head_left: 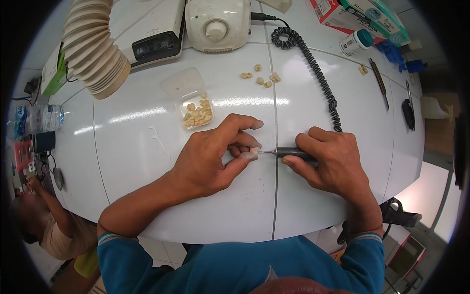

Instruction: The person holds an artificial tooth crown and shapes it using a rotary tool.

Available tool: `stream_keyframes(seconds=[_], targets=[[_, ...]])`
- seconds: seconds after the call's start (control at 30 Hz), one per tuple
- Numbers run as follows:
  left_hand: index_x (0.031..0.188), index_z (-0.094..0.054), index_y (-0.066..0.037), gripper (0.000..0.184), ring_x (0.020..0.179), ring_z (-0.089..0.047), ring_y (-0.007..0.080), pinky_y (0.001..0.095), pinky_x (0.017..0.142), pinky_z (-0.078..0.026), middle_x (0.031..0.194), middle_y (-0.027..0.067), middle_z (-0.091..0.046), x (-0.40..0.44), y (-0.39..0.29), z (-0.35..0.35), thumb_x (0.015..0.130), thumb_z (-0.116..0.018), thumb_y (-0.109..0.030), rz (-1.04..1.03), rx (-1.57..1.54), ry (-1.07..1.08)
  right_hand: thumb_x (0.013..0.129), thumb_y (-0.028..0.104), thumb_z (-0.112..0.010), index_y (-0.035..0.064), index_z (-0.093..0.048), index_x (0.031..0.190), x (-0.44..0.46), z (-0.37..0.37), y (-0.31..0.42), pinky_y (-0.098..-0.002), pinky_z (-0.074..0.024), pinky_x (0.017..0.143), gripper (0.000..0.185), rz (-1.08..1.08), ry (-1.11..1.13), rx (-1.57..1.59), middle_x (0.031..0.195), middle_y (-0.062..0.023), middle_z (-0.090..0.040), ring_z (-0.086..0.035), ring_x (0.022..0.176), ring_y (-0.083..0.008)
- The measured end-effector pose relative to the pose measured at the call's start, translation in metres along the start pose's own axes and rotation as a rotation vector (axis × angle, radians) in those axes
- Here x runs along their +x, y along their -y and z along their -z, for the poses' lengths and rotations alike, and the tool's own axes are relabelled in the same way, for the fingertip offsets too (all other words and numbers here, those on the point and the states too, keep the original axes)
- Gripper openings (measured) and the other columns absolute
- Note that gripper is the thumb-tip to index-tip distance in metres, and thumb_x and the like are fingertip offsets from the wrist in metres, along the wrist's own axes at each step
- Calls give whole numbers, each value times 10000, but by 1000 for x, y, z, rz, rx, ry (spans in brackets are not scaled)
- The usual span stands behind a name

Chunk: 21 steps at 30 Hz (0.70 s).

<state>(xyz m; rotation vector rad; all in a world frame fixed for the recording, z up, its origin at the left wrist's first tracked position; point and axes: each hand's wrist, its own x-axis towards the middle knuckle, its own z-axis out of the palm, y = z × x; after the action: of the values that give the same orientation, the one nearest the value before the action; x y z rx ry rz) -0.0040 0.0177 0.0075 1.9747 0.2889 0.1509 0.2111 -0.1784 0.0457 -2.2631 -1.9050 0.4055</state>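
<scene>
Over the middle of the white table, my left hand (208, 159) pinches a small cream-coloured dental crown (254, 150) between thumb and fingertips, which look dusted with white. My right hand (334, 159) is wrapped round a dark rotary handpiece (290, 152). Its thin metal bit (266, 152) points left and meets the crown, or nearly so; exact contact is too small to tell. A black coiled cord (320, 73) runs from behind my right hand up to the cream control box (218, 27). Beyond my left hand stands an open clear plastic box (184, 110) with several similar crowns inside.
Several loose crowns (260, 80) lie beyond my hands. A ribbed suction hose (95, 49) hangs at the upper left. At the right are a pointed tool (379, 83), a white jar (353, 44) and glove boxes (364, 17). Another person (58, 225) sits at the lower left.
</scene>
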Motion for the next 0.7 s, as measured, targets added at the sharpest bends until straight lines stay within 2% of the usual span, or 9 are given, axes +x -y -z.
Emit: stream_keyframes(seconds=[0.17,0.27,0.37,0.47,0.7], targets=[[1432,-569,-20,536,1040,-845,261,334,887,-674,1101,157,-850,0,-2,0,963,-824,32,7,7,0,1008,536,-815,134,-756,934,0,-1,3,-399,-410,499,413,5,-16,4,675,-21,-593,-584,514,-217],[1434,-569,-22,541,1042,-845,260,333,886,-673,1101,155,-850,1,-2,0,961,-825,34,8,14,1,944,436,-880,109,-732,924,0,2,6,-417,-419,526,360,-19,15,-2,698,-33,-585,-590,559,-236],[1435,-570,-22,543,1045,-845,261,332,886,-673,1102,154,-849,0,-1,-1,959,-825,34,1,9,-4,947,438,-876,109,-730,920,1,4,4,-417,-419,530,362,-28,33,5,698,-33,-587,-590,561,-238],[1434,-570,-20,542,1044,-845,261,331,886,-674,1105,154,-848,1,-2,0,959,-825,34,8,15,4,1012,537,-807,125,-758,925,1,0,2,-407,-403,494,424,-7,5,7,681,-33,-612,-596,519,-225],[1432,-571,-18,534,1046,-845,260,332,886,-674,1104,154,-848,1,-2,0,962,-821,33,1,12,-3,1019,557,-791,130,-771,940,1,3,1,-412,-393,495,434,-22,45,0,681,-37,-612,-595,519,-223]])
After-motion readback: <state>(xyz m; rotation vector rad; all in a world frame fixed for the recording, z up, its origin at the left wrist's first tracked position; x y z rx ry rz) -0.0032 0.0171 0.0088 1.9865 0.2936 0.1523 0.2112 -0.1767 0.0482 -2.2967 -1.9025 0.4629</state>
